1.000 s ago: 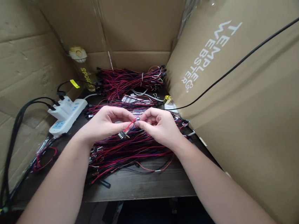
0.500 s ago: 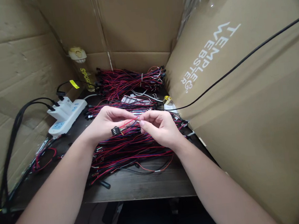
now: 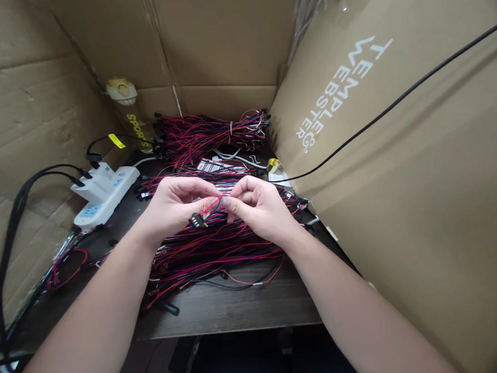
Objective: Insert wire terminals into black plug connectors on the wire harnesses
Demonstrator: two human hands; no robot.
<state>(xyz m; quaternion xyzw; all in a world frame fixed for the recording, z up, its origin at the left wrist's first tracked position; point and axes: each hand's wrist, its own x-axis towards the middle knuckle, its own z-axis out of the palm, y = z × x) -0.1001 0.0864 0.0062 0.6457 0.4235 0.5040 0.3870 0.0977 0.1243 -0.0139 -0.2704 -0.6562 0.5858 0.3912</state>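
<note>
Red and dark wires (image 3: 211, 205) run between my two hands, above bundles of similar cable. My left hand (image 3: 182, 201) pinches these wires between thumb and forefinger. A small black connector (image 3: 198, 220) on their end hangs just below its fingertips. Close against it, my right hand (image 3: 254, 205) has thumb and forefinger closed on the same wires; the exact spot is covered by the fingers. Beneath both hands lie long red, black and blue wire bundles (image 3: 211, 251) spread across the dark table (image 3: 243, 313).
A tied wire bundle (image 3: 212, 134) lies at the back. On the left stands a white power strip (image 3: 108, 194) with black plugs, and behind it a clear bottle (image 3: 130, 116). Cardboard walls (image 3: 403, 154) enclose the table; a black cable (image 3: 382, 115) crosses the right one.
My right hand has shifted slightly left, closer to my left fingertips, covering the pale piece that showed there. The connector has tilted a little. The whole view has shifted slightly.
</note>
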